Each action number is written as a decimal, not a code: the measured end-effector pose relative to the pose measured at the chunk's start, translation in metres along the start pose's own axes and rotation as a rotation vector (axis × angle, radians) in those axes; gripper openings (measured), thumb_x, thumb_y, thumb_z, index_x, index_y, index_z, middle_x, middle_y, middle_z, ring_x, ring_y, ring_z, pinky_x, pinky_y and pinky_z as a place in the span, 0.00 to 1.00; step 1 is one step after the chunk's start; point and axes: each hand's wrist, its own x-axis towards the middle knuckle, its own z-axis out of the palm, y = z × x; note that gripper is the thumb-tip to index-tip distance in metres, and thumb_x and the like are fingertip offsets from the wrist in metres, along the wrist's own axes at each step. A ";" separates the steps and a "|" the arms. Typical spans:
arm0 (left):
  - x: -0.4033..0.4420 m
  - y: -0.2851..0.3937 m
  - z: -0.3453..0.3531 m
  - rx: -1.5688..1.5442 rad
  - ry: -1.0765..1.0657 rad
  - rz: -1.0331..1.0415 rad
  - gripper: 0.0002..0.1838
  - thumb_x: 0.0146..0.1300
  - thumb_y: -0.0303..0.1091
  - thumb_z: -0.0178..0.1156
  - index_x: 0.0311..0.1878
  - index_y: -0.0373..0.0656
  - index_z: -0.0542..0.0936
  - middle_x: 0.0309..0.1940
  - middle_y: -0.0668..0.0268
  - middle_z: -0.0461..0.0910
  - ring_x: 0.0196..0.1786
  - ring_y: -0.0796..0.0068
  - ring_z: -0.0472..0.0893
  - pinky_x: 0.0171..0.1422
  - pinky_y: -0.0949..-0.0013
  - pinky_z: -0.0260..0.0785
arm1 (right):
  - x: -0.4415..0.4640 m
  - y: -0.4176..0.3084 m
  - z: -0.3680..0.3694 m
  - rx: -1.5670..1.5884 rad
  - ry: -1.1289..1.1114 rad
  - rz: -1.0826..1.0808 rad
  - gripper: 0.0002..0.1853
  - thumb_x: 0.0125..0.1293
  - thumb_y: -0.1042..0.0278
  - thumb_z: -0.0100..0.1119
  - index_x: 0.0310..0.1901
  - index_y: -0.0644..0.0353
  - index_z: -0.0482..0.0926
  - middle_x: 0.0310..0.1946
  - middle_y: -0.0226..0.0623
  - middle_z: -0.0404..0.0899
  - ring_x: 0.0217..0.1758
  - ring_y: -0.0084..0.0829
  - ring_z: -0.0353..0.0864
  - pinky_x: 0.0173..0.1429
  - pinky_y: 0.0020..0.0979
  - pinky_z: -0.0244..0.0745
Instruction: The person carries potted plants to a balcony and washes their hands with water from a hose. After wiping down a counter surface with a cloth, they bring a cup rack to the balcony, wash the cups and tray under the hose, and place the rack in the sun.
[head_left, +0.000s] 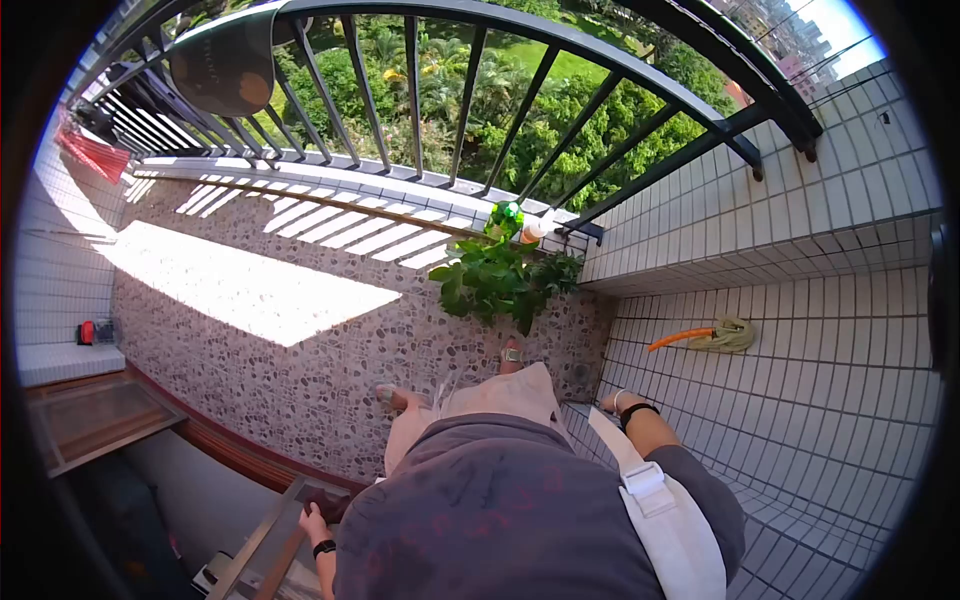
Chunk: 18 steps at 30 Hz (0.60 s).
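Observation:
At the lower left, my left hand (315, 522) is at the edge of a glazed door frame (290, 500), its fingers closed on it beside a dark reddish-brown part. A black watch band (324, 547) is on that wrist. My right hand (612, 402) hangs by my right side near the tiled wall, partly covered by a white strap (612, 435). Its fingers are too small and hidden to make out. Around the right wrist are a dark band (636, 411) and a light bracelet. The strap, with a white buckle (648, 487), runs over my right shoulder.
Ahead, a dark metal railing (413, 90) borders the balcony. Leafy potted plants (490, 285) stand on the pebble-patterned floor (250, 400) before my feet. A hose with an orange end (680, 338) hangs at the right tiled wall. A red item (87, 332) sits on the left ledge.

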 end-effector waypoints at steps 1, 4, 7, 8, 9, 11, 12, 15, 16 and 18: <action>0.022 -0.030 -0.001 -0.209 0.155 -0.089 0.19 0.66 0.41 0.52 0.48 0.32 0.75 0.46 0.56 0.78 0.47 0.60 0.77 0.50 0.61 0.70 | -0.027 -0.028 -0.005 -0.075 0.090 -0.019 0.24 0.59 0.56 0.53 0.56 0.55 0.73 0.60 0.41 0.66 0.67 0.43 0.59 0.65 0.45 0.60; 0.006 0.033 -0.036 -0.332 -0.036 -0.408 0.33 0.67 0.60 0.40 0.54 0.36 0.73 0.49 0.57 0.76 0.50 0.61 0.77 0.53 0.60 0.71 | -0.100 -0.126 -0.007 -0.127 0.375 -0.135 0.25 0.63 0.54 0.48 0.61 0.53 0.69 0.67 0.37 0.58 0.72 0.44 0.50 0.68 0.54 0.52; 0.011 0.069 -0.078 -0.723 -0.472 -0.412 0.25 0.65 0.52 0.52 0.48 0.36 0.75 0.41 0.60 0.80 0.42 0.66 0.80 0.50 0.60 0.72 | -0.080 -0.230 -0.018 0.076 0.154 -0.518 0.26 0.63 0.50 0.45 0.60 0.54 0.70 0.68 0.37 0.56 0.72 0.45 0.50 0.67 0.59 0.49; 0.048 0.007 -0.072 -0.335 -0.333 -0.224 0.17 0.60 0.36 0.61 0.47 0.34 0.75 0.41 0.58 0.80 0.40 0.67 0.80 0.48 0.63 0.72 | -0.098 -0.267 -0.012 -0.109 0.358 -0.449 0.27 0.64 0.48 0.42 0.58 0.56 0.71 0.66 0.41 0.59 0.71 0.45 0.51 0.68 0.59 0.49; 0.060 -0.013 -0.073 -0.061 -0.109 -0.146 0.16 0.56 0.25 0.61 0.47 0.32 0.74 0.40 0.58 0.79 0.40 0.68 0.79 0.47 0.66 0.72 | -0.167 -0.288 0.005 -0.360 0.876 -0.543 0.22 0.62 0.53 0.44 0.45 0.60 0.80 0.47 0.48 0.77 0.55 0.48 0.72 0.63 0.45 0.64; 0.061 0.004 -0.093 -0.968 -0.244 -0.265 0.14 0.60 0.30 0.58 0.46 0.29 0.75 0.39 0.60 0.79 0.41 0.69 0.78 0.47 0.67 0.71 | -0.154 -0.341 -0.001 -0.396 0.921 -1.011 0.17 0.61 0.57 0.48 0.41 0.58 0.81 0.36 0.47 0.80 0.44 0.47 0.78 0.57 0.38 0.70; 0.057 0.017 -0.100 -1.079 -0.171 -0.280 0.13 0.62 0.33 0.57 0.44 0.31 0.77 0.38 0.61 0.80 0.40 0.69 0.79 0.46 0.67 0.71 | -0.169 -0.362 0.006 -0.013 0.717 -1.169 0.16 0.60 0.58 0.49 0.38 0.59 0.82 0.35 0.46 0.81 0.42 0.45 0.79 0.53 0.37 0.72; 0.096 -0.046 -0.094 -0.175 0.010 -0.060 0.12 0.57 0.33 0.63 0.40 0.36 0.78 0.34 0.65 0.80 0.36 0.73 0.78 0.41 0.67 0.71 | -0.200 -0.427 0.008 -0.820 0.777 -0.650 0.19 0.62 0.56 0.45 0.44 0.59 0.81 0.47 0.46 0.78 0.59 0.47 0.70 0.66 0.50 0.55; 0.093 -0.036 -0.104 -0.598 0.108 -0.145 0.11 0.56 0.32 0.64 0.39 0.37 0.78 0.33 0.66 0.80 0.35 0.73 0.78 0.40 0.68 0.71 | -0.183 -0.433 0.011 -0.858 0.969 -0.587 0.19 0.61 0.57 0.46 0.45 0.56 0.81 0.51 0.43 0.76 0.65 0.46 0.63 0.70 0.56 0.43; 0.087 -0.008 -0.137 -1.034 0.256 -0.223 0.10 0.55 0.32 0.64 0.38 0.37 0.79 0.32 0.67 0.80 0.35 0.74 0.78 0.40 0.68 0.71 | -0.171 -0.475 -0.010 -0.819 0.630 -0.654 0.20 0.58 0.56 0.48 0.44 0.60 0.81 0.49 0.48 0.77 0.57 0.49 0.72 0.64 0.44 0.63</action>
